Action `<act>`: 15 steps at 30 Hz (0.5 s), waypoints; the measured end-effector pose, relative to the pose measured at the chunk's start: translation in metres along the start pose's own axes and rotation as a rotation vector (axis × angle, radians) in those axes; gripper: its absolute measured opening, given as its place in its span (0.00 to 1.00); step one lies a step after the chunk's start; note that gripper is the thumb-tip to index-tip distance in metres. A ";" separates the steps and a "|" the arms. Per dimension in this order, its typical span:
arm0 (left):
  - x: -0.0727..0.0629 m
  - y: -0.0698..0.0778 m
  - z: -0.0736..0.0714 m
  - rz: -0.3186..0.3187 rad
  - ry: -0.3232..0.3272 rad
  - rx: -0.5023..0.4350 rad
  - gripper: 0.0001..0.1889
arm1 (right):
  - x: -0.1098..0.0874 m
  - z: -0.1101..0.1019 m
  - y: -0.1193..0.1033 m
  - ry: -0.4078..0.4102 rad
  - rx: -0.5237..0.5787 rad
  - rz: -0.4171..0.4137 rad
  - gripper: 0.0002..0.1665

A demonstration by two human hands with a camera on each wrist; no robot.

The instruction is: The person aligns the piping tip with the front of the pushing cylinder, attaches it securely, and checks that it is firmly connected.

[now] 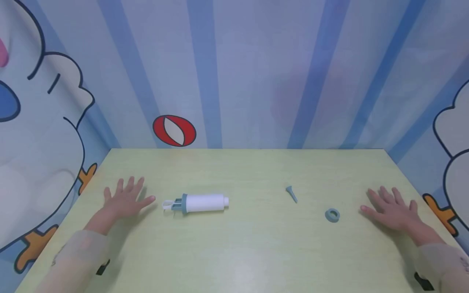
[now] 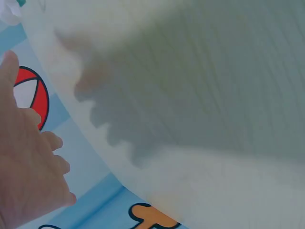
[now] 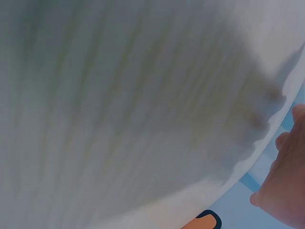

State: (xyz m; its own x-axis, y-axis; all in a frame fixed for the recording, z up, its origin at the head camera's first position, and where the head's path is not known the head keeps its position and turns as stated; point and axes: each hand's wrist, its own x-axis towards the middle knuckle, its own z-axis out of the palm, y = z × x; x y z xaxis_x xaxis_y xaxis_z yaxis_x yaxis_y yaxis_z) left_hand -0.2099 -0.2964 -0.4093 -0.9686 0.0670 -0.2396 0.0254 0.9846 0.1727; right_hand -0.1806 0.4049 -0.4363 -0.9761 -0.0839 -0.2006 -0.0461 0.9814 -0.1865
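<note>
My left hand (image 1: pixel 124 202) is at the left of the table with its fingers spread, holding nothing. Closest to its thumb lies a white syringe-like cylinder (image 1: pixel 205 202) on its side, with a grey-blue collar and a pale looped end toward the hand. At the right, my right hand (image 1: pixel 395 211) also has spread fingers and holds nothing. A small grey-blue ring (image 1: pixel 332 215) lies left of its thumb. Farther left is a slim grey-blue tapered piece (image 1: pixel 291 194) with a wider head, shaped like a golf tee. Both wrist views show the hands over their shadows.
The pale wood-grain table (image 1: pixel 249 240) ends at a straight back edge. Behind it hangs a blue striped backdrop (image 1: pixel 253 73) with a printed red-and-white ball (image 1: pixel 174 130). Printed white cartoon figures flank the table on both sides.
</note>
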 end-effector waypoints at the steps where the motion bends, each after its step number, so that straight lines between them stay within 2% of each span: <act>1: 0.000 0.003 -0.001 0.004 0.003 0.001 0.51 | -0.001 0.000 -0.001 0.002 0.001 -0.002 0.50; 8: 0.000 0.030 -0.013 0.043 0.027 -0.021 0.49 | -0.005 -0.002 -0.013 0.031 0.001 -0.024 0.49; 15: 0.003 0.061 -0.022 0.124 0.047 -0.022 0.48 | -0.006 -0.004 -0.028 0.064 0.016 -0.078 0.48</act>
State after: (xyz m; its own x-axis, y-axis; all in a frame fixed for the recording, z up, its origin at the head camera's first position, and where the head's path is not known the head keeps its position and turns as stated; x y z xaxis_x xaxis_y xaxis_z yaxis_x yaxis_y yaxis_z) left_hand -0.2167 -0.2398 -0.3789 -0.9689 0.1799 -0.1698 0.1409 0.9655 0.2189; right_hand -0.1744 0.3785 -0.4260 -0.9812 -0.1481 -0.1236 -0.1193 0.9694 -0.2143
